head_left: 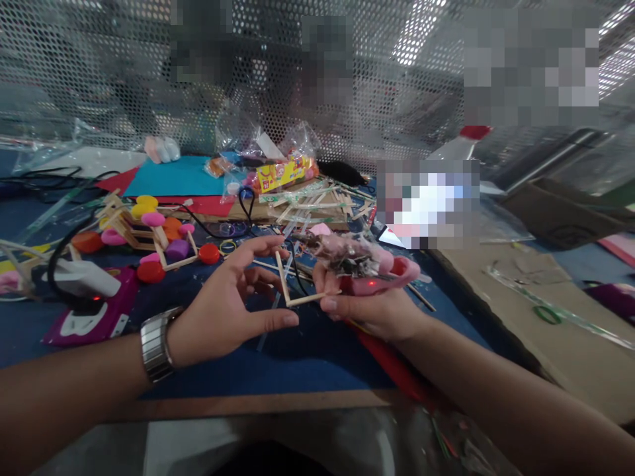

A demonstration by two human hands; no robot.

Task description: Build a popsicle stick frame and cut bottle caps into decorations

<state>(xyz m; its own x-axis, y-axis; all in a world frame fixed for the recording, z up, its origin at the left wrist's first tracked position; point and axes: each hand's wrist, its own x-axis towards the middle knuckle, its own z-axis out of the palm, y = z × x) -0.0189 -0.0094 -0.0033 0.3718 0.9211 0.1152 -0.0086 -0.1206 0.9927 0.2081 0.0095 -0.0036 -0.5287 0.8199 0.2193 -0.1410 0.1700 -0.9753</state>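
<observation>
Two thin wooden sticks joined in an L-shaped piece point(288, 297) stand over the blue table. My right hand point(377, 311) pinches the end of its lower stick between thumb and fingers. Against that hand is a pink glue gun point(357, 258) with a small red light, its front wrapped in shiny, messy material; whether the hand also grips it, I cannot tell. My left hand point(233, 301), with a metal watch point(157, 344) on the wrist, is open and curved around the left side of the L-shaped piece. The thumb and fingers are apart, and some fingertips lie behind the upright stick.
Stick models with coloured round pieces point(169, 241) stand at left, beside a purple box point(94, 311) bearing a white plug. Loose sticks point(317, 201), a yellow packet point(282, 173) and coloured sheets point(173, 177) lie behind. Cardboard point(506, 304) covers the right side; black cables cross the table.
</observation>
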